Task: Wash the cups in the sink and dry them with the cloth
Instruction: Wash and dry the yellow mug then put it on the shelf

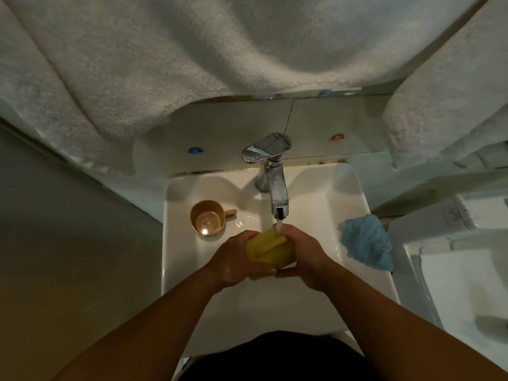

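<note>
The yellow plastic cup (270, 250) is right under the spout of the chrome tap (272, 171), lying on its side with its handle up, and a thin stream of water runs onto its top edge. Both hands are on it, above the basin of the white ceramic sink (354, 193). The left hand (236, 259) wraps the cup's left end, fingers curled underneath; the right hand (302, 257) closes around the right side, fingertips meeting the left hand's below the cup. So both sets of fingers are narrow, clamped on the cup, nothing else in them.

Risk from here, as I judge it: wet hands on smooth plastic. If the grip loosens while the cup is turned under the stream, it could slip and drop into the basin, perhaps knocking the second cup. Water bouncing off the curved side could also splash over the rim towards the cloth.

Left of the tap, a brown glossy cup (207, 217) stands upright on the sink's ledge, handle pointing towards the tap, clear of both hands. Right of the tap, a crumpled blue cloth (367, 243) lies on the sink's right rim, untouched, so drying is not yet begun. Behind and above the tap hang pale towels (192, 50).
</note>
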A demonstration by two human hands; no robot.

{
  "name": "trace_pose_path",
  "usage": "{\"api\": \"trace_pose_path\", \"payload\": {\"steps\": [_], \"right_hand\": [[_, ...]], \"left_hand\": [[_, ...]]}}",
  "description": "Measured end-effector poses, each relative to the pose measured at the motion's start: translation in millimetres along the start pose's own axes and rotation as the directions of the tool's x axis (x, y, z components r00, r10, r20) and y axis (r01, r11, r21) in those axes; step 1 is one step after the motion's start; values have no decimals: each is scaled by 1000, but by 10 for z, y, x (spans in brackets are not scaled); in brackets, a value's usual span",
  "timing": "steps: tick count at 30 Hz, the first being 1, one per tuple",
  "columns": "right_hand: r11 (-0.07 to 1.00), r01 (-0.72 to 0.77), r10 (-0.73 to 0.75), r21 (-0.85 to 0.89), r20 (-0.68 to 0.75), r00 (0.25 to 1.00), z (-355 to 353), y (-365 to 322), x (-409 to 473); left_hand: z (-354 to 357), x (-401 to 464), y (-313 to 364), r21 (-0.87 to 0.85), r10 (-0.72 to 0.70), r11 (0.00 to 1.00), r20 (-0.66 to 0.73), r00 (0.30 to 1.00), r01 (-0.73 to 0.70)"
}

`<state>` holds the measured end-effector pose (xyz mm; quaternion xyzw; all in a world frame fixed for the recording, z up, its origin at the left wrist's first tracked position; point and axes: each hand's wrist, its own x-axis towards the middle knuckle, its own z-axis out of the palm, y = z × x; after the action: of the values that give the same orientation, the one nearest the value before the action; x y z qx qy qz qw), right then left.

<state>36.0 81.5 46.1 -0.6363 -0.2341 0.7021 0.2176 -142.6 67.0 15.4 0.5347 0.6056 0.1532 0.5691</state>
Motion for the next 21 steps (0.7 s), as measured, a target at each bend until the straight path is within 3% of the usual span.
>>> {"api": "trace_pose_path", "payload": {"steps": [3,7,11,15,17,21], "right_hand": [[996,-73,76,-51,57,996,-37,-62,-16],[990,-119,124,-80,55,991,-81,-172,-16],[995,53,-54,-84,-13,998,-95,-90,64],[983,174,-174,-56,10,985,-82,-29,64],[971,236,-236,-24,24,971,-50,-18,48],[952,299,-302,-68,-38,953,28,-39,18]], "left_hand": [[74,-24,31,179,131,977,-69,989,-117],[158,-44,-29,210,290,942,-110,951,-262],[14,-1,-73,32,238,971,22,971,-238],[-81,10,-65,-137,179,978,158,971,-158],[-55,26,-1,-162,134,979,71,989,-121],[112,36,37,12,179,984,-183,967,-180]]}}
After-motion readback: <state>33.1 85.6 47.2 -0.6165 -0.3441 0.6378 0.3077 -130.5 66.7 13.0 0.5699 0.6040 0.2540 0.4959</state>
